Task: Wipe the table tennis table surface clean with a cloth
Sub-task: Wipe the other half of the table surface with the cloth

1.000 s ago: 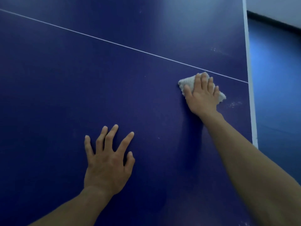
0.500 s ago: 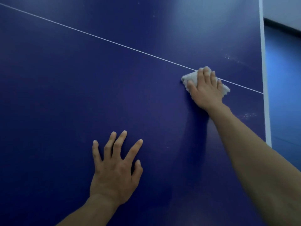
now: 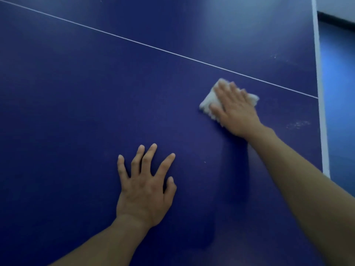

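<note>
While the wide-splayed left hand (image 3: 145, 192) is bracing on the table (image 3: 76, 112), the right hand (image 3: 237, 114) (at 2 o'clock) is pressing flat fingers onto the cloth (image 3: 207, 102).

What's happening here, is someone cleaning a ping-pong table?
Yes. A person is wiping the dark blue table with a white cloth. The right hand presses flat on the cloth, just on the near side of the thin white line and towards the table's right edge. The left hand rests on the bare surface with its fingers spread. Pale smudges show to the right of the cloth, not yet wiped.
</note>
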